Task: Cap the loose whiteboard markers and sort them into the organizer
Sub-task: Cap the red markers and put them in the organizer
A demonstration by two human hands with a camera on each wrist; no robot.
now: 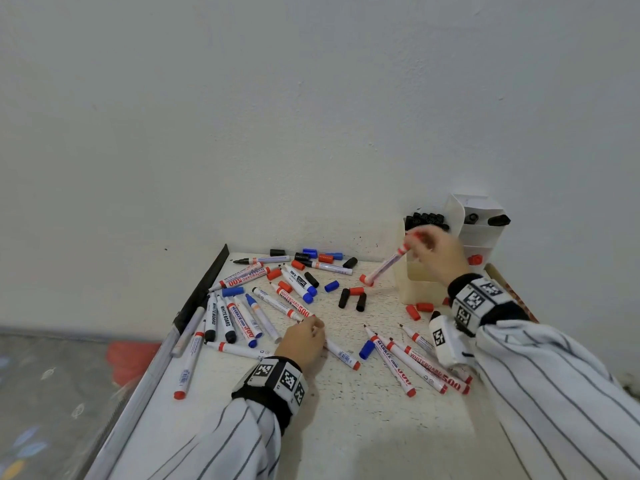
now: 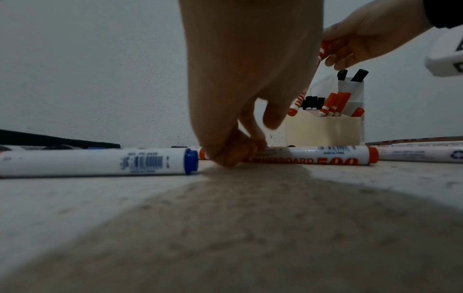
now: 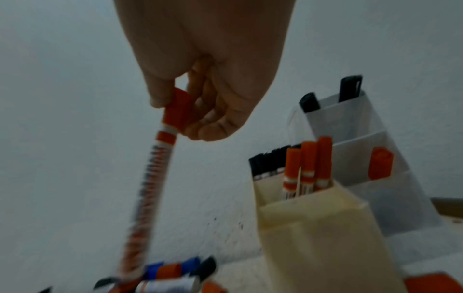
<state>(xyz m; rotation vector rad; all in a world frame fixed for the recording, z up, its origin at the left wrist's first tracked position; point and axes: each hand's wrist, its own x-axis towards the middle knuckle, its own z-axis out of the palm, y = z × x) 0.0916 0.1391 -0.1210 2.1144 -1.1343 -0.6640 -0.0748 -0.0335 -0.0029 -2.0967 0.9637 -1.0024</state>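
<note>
Gripping: right hand [image 1: 437, 251] pinching capped red marker [image 1: 385, 268] beside organizer [image 1: 420, 282]
Pinching: left hand [image 1: 303, 341] closing fingers round lying red marker [image 2: 325, 157] on desk [image 1: 346, 410]

Left grip [image 1: 304, 341] low, right grip [image 1: 437, 251] raised

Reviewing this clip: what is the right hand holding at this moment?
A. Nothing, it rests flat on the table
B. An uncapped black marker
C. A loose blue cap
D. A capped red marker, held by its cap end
D: the right hand pinches the red cap end of a capped red marker that hangs down beside the organizer, above the table.
</note>
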